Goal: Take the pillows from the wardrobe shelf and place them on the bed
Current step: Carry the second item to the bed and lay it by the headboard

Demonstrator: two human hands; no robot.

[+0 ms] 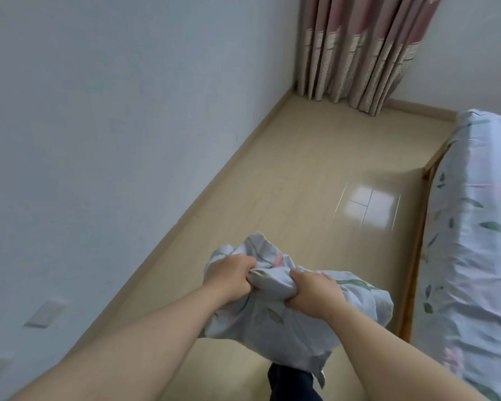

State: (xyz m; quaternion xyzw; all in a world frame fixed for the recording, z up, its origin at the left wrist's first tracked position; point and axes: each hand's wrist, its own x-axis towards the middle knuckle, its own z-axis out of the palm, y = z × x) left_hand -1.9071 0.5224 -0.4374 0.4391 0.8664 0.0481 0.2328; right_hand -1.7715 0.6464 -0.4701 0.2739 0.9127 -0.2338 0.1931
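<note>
Pale walls meet a beige floor (301,175), with a patterned curtain (368,50) hanging in the upper right corner of the frame. Low in the centre, both hands grip a bunched floral pillow (275,322) held above the floor: left hand (229,274) and right hand (313,290) clench its fabric. At the right edge lies the bed (475,227).

So we count one pillow (272,322), two hands (left hand (229,274), right hand (313,290)), one bed (475,227), one curtain (368,50), and two wall sockets (45,314), the second one pretty blurry.
</note>
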